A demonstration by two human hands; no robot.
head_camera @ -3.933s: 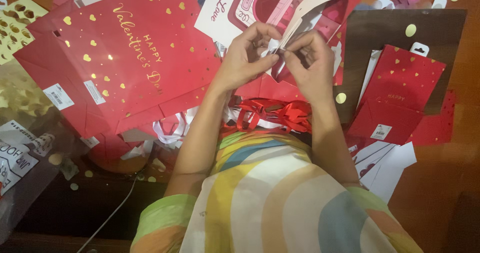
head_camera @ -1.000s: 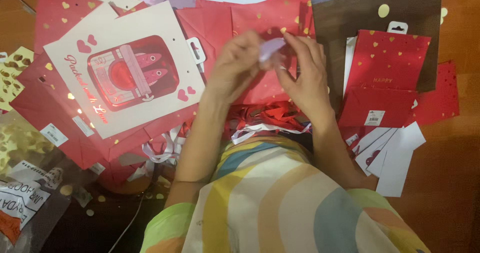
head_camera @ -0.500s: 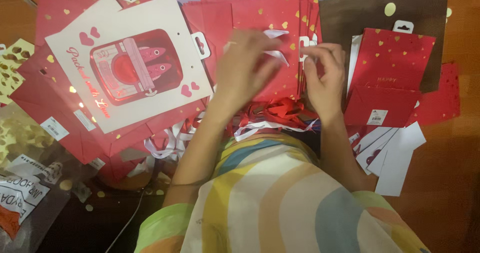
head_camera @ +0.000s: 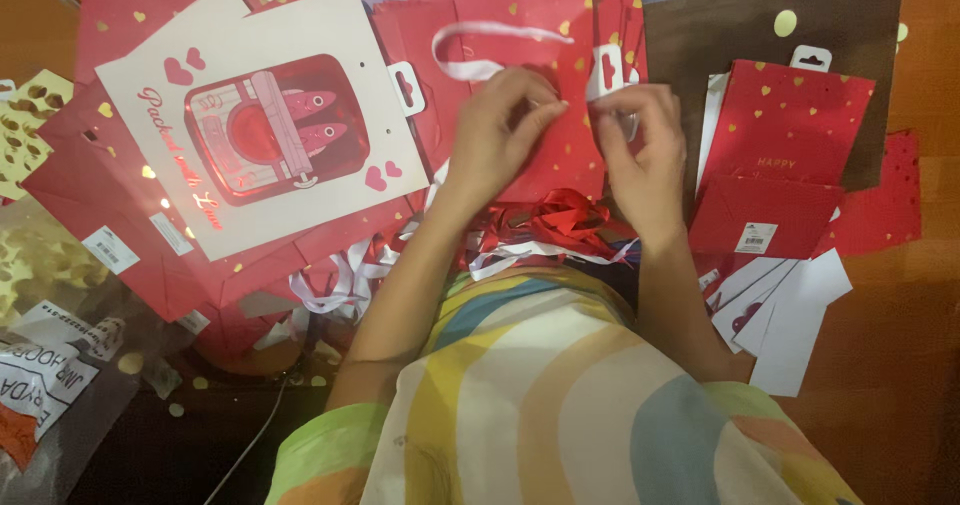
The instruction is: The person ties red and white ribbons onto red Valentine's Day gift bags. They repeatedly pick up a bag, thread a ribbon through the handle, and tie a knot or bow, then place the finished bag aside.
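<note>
A red gift bag with gold hearts and a white ribbon handle lies flat in front of me. My left hand rests on its middle, thumb and fingers pinched on the paper. My right hand pinches the bag's right edge just below a white hang tab. The two hands' fingertips almost meet. What lies between the right fingertips is too small to make out.
A cream card showing a red tin lies to the left, over more red bags. A brown sheet, a folded red bag and white cards sit right. Tangled red ribbon lies near my body. Plastic wrappers fill the lower left.
My hands, raised with a small pale piece between them a second ago, have come down onto the red bag. The view has shifted, bringing the cream card further in at left.
</note>
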